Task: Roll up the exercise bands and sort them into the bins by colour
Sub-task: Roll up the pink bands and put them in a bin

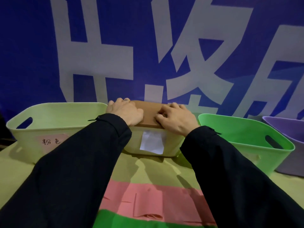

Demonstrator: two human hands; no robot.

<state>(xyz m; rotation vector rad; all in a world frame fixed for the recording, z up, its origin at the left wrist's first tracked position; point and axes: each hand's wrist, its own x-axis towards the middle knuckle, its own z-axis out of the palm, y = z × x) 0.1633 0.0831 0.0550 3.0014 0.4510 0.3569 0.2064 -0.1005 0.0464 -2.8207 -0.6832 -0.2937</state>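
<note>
1. Brown, smooth and flat, the lid (148,112) covers the pale rectangular plastic bin in the middle (171,145) of the far row; a white paper label (152,142) is stuck on that bin's near wall
2. Left hand (125,111) lies on the lid's left part, its fingers curled over the lid's far left edge, gripping it
3. Right hand (176,118) lies on the lid's right part, fingers bent, tips pressing the top; whether it truly grips the lid is hard to tell from this angle. The two hands are apart, with bare lid between them
4. Both arms wear dark sleeves (74,165) reaching in from the near edge
5. Left of the lidded bin stands a pale green plastic bin with handle slots (54,116), open, with a pink handwritten label (51,140) on its near wall
6. Right of it stands a bright green plastic bin (246,129), and at the far right a purple plastic bin (286,127), partly cut off
7. Exercise bands lie flat and unrolled on the near table: a yellow-green flat band (156,170) nearest the bins, a pink flat band (148,198) just nearer, a bright green flat band (131,219) at the near edge
8. Behind everything hangs a blue banner with large white characters (98,46)
</note>
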